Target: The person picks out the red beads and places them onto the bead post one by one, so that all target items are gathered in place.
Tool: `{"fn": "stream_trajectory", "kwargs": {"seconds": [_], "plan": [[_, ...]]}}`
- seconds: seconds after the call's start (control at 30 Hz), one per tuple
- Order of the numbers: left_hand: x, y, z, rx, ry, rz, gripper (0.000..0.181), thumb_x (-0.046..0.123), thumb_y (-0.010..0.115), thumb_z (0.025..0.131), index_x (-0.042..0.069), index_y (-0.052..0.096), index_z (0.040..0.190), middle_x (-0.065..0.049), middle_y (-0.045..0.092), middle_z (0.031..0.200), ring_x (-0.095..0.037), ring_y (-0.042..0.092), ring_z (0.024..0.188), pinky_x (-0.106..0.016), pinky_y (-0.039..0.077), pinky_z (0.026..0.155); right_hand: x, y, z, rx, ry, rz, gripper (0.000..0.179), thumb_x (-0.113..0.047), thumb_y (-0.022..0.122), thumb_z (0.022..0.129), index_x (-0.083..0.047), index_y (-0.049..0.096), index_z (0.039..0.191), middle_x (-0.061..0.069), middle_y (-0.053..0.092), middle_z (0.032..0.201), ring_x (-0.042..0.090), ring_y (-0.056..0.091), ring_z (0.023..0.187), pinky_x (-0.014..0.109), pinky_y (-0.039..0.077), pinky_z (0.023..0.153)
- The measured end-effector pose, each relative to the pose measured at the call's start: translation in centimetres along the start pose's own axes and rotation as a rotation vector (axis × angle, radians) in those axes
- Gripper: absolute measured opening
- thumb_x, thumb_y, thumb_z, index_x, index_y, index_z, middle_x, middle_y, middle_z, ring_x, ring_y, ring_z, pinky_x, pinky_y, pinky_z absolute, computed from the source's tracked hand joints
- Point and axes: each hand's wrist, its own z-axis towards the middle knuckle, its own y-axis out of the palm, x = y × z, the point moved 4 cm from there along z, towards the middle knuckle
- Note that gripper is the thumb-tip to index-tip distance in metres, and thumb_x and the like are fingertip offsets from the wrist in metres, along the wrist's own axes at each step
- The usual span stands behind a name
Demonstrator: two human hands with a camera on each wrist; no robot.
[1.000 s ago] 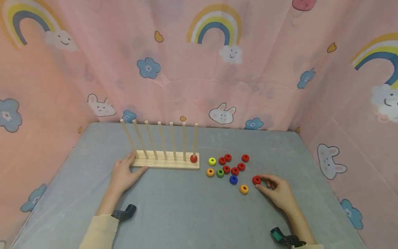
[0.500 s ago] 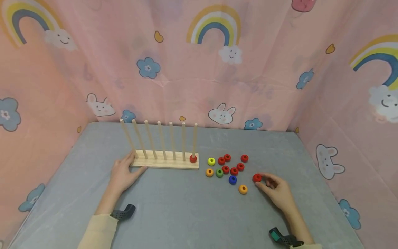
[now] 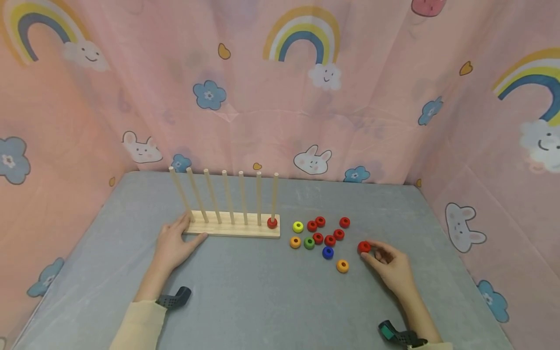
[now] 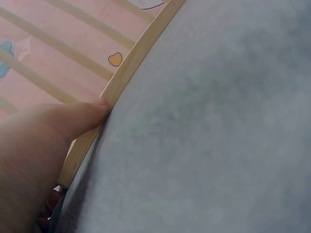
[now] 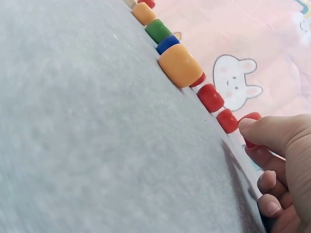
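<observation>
In the head view my right hand (image 3: 392, 270) pinches a red bead (image 3: 364, 247) between thumb and fingers, at the right of the loose beads. The right wrist view shows the thumb over this bead (image 5: 251, 118), with the other fingers curled below. My left hand (image 3: 175, 243) holds the left end of a wooden peg rack (image 3: 236, 231), thumb along its front edge and fingers at its left end. Several upright pegs stand in a row on the rack. One red bead (image 3: 272, 223) sits at the foot of its rightmost peg. The left wrist view shows the thumb (image 4: 82, 116) against the rack's edge.
Between rack and right hand lie several red beads (image 3: 330, 240), a yellow bead (image 3: 298, 227), a green bead (image 3: 309, 243), a blue bead (image 3: 328, 252) and two orange beads (image 3: 342, 266). A pink printed curtain (image 3: 262, 121) surrounds the grey-covered table (image 3: 262, 301).
The red bead in my right hand has shifted slightly away from me and to the right, tilting a little. My left hand and the rack stay in place.
</observation>
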Motion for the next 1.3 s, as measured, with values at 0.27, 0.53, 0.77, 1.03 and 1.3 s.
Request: {"fn": "stream_trajectory", "kwargs": {"seconds": [0.27,0.53,0.77,1.03,1.3], "plan": [[-0.1,-0.2,0.0,0.001,-0.003,-0.014,0.088,0.044,0.075,0.097,-0.004,0.038,0.161,-0.028,0.04,0.164,-0.052,0.05,0.122,-0.061,0.04,0.099,-1.0,0.4,0.4,-0.018,0.008,-0.067,0.036,-0.013,0.086,0.092,0.0,0.076,0.123,0.003,0.053,0.078,0.005,0.043,0.066,0.024,0.037,0.058],[-0.1,-0.2,0.0,-0.002,-0.01,-0.012,0.089,0.046,0.075,0.098,-0.003,0.037,0.162,-0.027,0.039,0.165,-0.051,0.05,0.122,-0.061,0.04,0.1,-1.8,0.7,1.2,-0.028,0.013,-0.119,0.036,-0.017,0.086,0.092,-0.002,0.076,0.124,0.002,0.052,0.075,0.006,0.043,0.065,0.025,0.036,0.059],[0.1,-0.3,0.0,-0.008,-0.015,-0.015,0.089,0.047,0.074,0.098,-0.003,0.037,0.162,-0.027,0.038,0.166,-0.049,0.05,0.119,-0.06,0.041,0.098,-3.0,0.9,2.2,-0.038,0.023,-0.128,0.035,-0.018,0.084,0.094,-0.005,0.076,0.124,-0.002,0.04,0.064,0.008,0.036,0.056,0.027,0.032,0.051],[0.0,-0.1,0.0,-0.006,-0.011,-0.006,0.089,0.046,0.075,0.097,-0.004,0.038,0.161,-0.027,0.039,0.165,-0.048,0.051,0.116,-0.059,0.042,0.096,-4.7,1.4,2.9,-0.087,0.013,-0.052,0.037,-0.018,0.082,0.096,-0.005,0.073,0.129,-0.006,0.032,0.054,0.006,0.027,0.046,0.028,0.028,0.041],[0.1,-0.1,0.0,-0.009,-0.02,-0.011,0.088,0.045,0.075,0.097,-0.003,0.039,0.161,-0.025,0.038,0.166,-0.046,0.051,0.114,-0.058,0.042,0.095,-5.8,1.9,3.5,-0.101,0.026,-0.024,0.04,-0.024,0.082,0.096,-0.009,0.072,0.131,-0.008,0.03,0.054,0.008,0.026,0.044,0.029,0.027,0.04]]}}
